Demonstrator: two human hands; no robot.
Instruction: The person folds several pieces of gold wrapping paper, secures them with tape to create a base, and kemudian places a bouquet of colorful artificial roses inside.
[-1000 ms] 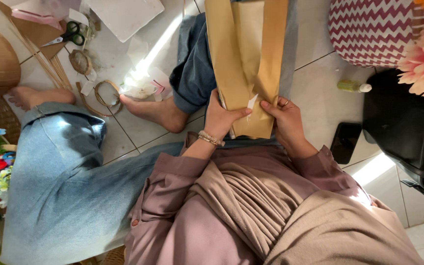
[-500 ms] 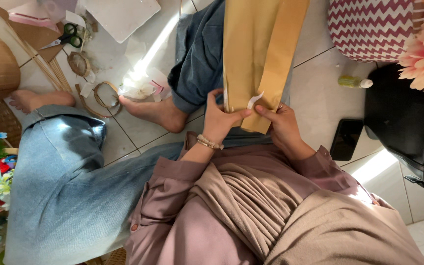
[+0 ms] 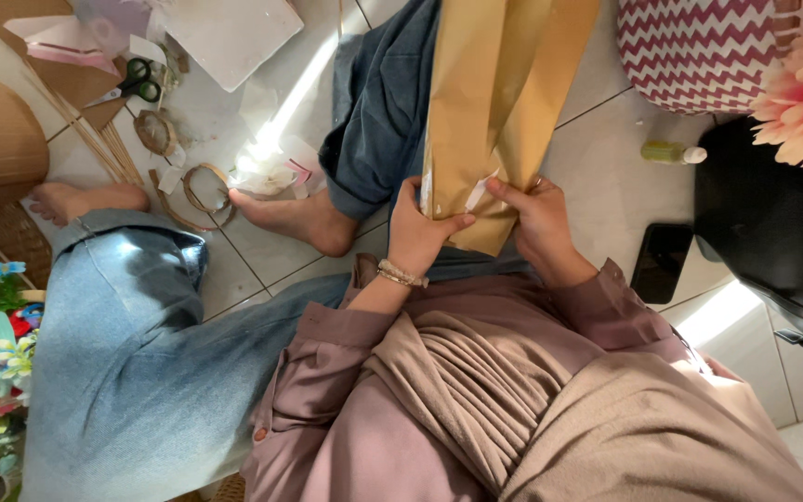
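Both hands clamped on folded gold paper (image 3: pixel 499 102) at frame centre: left hand (image 3: pixel 417 232) grips its lower edge, right hand (image 3: pixel 536 218) pinches a white strip (image 3: pixel 478 192). Scissors (image 3: pixel 134 84) upper left.

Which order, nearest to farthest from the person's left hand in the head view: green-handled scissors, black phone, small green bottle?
Measured from the left hand:
1. Black phone, on the floor to the image's right.
2. Small green bottle, farther right and higher up.
3. Green-handled scissors, far upper left among paper scraps.
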